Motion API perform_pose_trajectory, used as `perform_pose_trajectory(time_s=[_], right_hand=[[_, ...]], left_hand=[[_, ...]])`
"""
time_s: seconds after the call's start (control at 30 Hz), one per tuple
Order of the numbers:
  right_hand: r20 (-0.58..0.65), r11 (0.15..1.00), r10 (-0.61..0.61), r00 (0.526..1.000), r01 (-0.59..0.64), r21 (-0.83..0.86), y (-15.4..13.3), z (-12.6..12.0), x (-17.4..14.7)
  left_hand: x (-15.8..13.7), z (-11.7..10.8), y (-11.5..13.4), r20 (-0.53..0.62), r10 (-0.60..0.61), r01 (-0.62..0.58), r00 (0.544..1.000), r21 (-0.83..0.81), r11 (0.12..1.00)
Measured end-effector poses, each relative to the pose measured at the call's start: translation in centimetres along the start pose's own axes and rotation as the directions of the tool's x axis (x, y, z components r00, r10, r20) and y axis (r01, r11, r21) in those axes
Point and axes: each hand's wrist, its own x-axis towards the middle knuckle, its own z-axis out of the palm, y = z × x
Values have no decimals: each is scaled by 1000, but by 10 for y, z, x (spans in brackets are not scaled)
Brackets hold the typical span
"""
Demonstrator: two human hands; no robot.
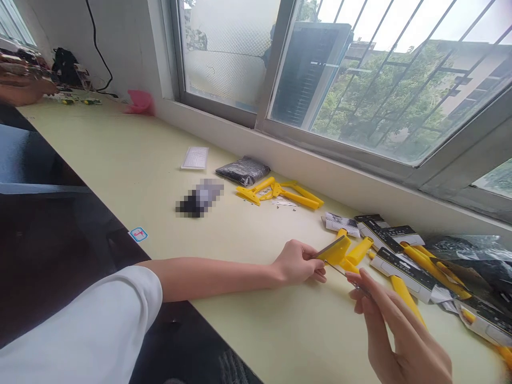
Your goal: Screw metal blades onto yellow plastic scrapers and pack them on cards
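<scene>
My left hand point(296, 264) is closed on the near edge of a yellow scraper point(337, 249), whose flat head has a dark straight edge and tilts up off the table. My right hand point(400, 328) pinches a thin metal screwdriver point(336, 269); its shaft reaches left to the scraper's head beside my left fingertips. Whether the tip sits in a screw is too small to tell. Just behind the scraper lies a yellow handle point(360, 250), partly overlapped by it. My right fingers hide most of the screwdriver's grip.
Boxed scrapers in black-and-white card point(404, 274) are heaped at the right. Yellow scrapers point(276, 191) and small screws lie by the window, near a bagged black item point(243, 170) and a small clear packet point(195, 158). Another person's hand point(24, 85) is at far left, near pink plastic point(140, 102).
</scene>
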Motion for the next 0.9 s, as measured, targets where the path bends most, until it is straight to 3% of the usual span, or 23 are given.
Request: perform_pose_trajectory(time_s=[0.13, 0.27, 0.5, 0.77, 0.9], right_hand=[[-41, 992, 35, 999, -40, -120, 1, -4, -1], [-155, 978, -22, 988, -11, -207, 5, -4, -2], [-114, 967, -102, 988, 72, -244, 4, -1, -8], [46, 997, -68, 997, 70, -24, 3, -2, -7], [3, 999, -38, 999, 38, -20, 3, 1, -9]], left_hand=[[2, -1, -1, -24, -25, 24, 999, -42, 999], [4, -1, -1, -21, -45, 43, 999, -67, 997], [4, 0, -2, -8, -52, 51, 999, -59, 997], [3, -1, -2, 12, -41, 42, 999, -29, 999], [4, -1, -2, 18, -42, 43, 999, -25, 999]])
